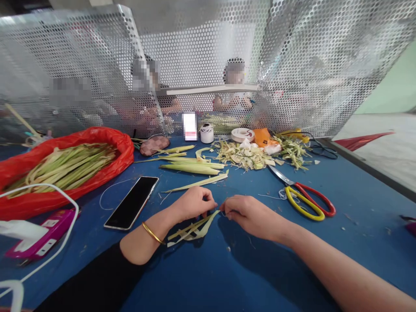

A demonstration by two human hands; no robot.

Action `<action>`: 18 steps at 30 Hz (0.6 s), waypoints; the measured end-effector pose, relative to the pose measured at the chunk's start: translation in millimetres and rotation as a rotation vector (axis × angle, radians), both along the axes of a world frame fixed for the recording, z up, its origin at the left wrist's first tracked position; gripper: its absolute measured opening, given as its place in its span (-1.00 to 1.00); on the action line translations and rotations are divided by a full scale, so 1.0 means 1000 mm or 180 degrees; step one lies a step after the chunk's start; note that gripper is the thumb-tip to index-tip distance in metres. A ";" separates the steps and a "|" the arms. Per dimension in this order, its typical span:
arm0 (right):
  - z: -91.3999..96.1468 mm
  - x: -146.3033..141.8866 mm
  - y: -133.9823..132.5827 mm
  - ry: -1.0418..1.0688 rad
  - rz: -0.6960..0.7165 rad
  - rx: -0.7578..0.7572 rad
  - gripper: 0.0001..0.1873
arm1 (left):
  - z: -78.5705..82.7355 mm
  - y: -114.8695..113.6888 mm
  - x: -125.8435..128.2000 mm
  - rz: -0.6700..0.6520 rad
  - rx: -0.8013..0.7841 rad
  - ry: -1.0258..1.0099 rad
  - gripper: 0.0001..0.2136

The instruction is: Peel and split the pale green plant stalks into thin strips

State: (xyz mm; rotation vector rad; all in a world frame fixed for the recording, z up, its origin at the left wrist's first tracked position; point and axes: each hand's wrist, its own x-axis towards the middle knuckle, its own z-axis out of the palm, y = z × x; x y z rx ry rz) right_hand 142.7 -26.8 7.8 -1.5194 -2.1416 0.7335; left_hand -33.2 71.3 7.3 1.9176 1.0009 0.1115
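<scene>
My left hand (194, 203), with a gold bangle (152, 233) on its wrist, is closed in a pinch at the pointed end of a small piece of crossed pale-green leaf strips (201, 230). The piece hangs under that hand, just above the blue table. My right hand (244, 212) is pinched shut at the same tip, its fingertips almost meeting the left ones. A fine pale line shows at its fingers; what exactly they grip is too small to make out. Beyond the hands lie loose leaf strips (195, 182) and green husk leaves (191, 167).
Scissors (303, 201) with red and yellow handles lie right, near leaf scraps (242, 154) and a tape roll (242, 134). At left are a phone (132, 203), a red bag (123, 161) of leaves and a purple power strip (60, 227). Perforated metal screens (195, 52) stand behind; people sit beyond.
</scene>
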 end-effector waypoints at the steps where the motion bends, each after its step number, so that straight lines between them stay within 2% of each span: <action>1: 0.000 0.000 0.000 -0.0054 0.0038 0.0017 -0.79 | -0.002 -0.002 0.002 0.0152 -0.0231 -0.0119 -0.84; 4: 0.001 0.001 0.000 -0.0163 0.0107 0.0075 -0.81 | -0.003 -0.008 0.007 0.0350 -0.0704 -0.0363 -0.82; 8: 0.002 0.002 0.001 -0.0167 0.0143 0.0114 -0.80 | -0.002 -0.011 0.008 0.0347 -0.1272 -0.0748 -0.74; 12: 0.001 0.003 0.003 0.0137 -0.0033 -0.0017 -0.80 | -0.004 -0.010 0.006 0.0389 -0.1424 -0.0798 -0.77; 15: -0.002 0.005 0.006 0.0642 -0.0289 -0.0140 -0.84 | -0.004 -0.010 0.005 0.0445 -0.1490 -0.0811 -0.85; 18: -0.007 0.005 0.011 0.1106 -0.0532 -0.0315 -0.84 | -0.003 -0.011 0.006 0.0478 -0.1554 -0.0764 -0.84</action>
